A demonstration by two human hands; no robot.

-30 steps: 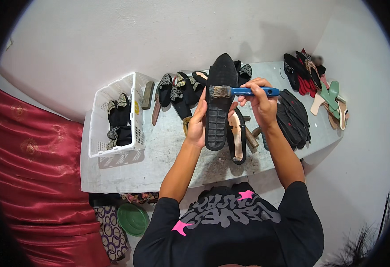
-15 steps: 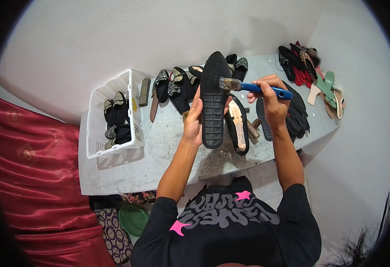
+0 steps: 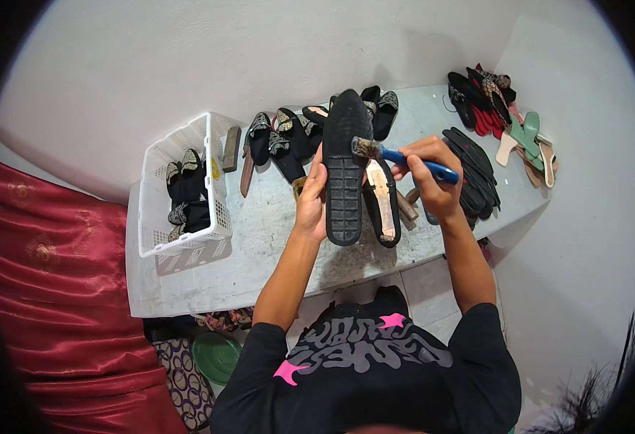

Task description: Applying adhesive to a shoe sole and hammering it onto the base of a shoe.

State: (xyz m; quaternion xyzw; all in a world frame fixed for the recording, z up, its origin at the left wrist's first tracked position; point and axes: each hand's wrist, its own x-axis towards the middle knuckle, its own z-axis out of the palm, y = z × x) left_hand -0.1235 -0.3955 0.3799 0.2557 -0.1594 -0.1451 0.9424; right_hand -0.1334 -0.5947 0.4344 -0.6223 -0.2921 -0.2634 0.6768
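My left hand [image 3: 311,206] grips a black shoe sole [image 3: 345,195] by its edge and holds it up over the table, its ridged face turned toward me. In my right hand [image 3: 433,173] is a paintbrush [image 3: 420,165] with a blue handle. Its stained bristles touch the sole's right edge near mid-length. Just to the right of the sole, a shoe upper [image 3: 384,210] with a pale inner board lies on the table, partly covered. A hammer [image 3: 407,206] rests beside it, partly hidden by my right hand.
On the grey table [image 3: 259,253] stand a white plastic basket [image 3: 219,181] with patterned black shoes, a whetstone-like block [image 3: 232,149], and more black shoes [image 3: 280,141]. Stacked black soles [image 3: 476,173] lie right; red-black shoes [image 3: 482,101] and green soles [image 3: 526,137] lie at the far right.
The brush has slid down and slightly left along the sole's edge, my right hand moving with it. The sole has shifted a little lower and left.
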